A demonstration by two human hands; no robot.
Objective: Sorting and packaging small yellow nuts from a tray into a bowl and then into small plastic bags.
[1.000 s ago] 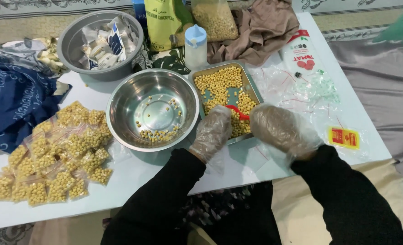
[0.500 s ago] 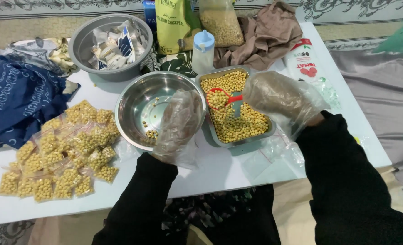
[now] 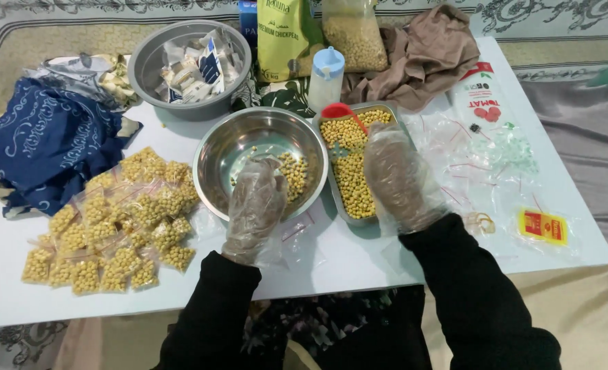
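- My left hand [image 3: 254,205], gloved, half curled, now reaches into the bowl [image 3: 215,161], holding nothing I can see.
- My right hand [image 3: 398,175] has dropped over the tray [image 3: 343,209]; grip unclear.
- Scoop [image 3: 339,110] now rests at the tray's far end.
- More chickpeas [image 3: 292,173] in the bowl than a second ago, so a scoopful landed.

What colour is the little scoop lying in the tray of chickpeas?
Red scoop, clearest in the head view.

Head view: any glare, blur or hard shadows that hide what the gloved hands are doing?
Head view: even, soft light with no hard shadows; bright reflections inside the steel bowl wash out part of its base; the left hand and right hand look hazy through clear gloves; the chickpea tray stays sharp.
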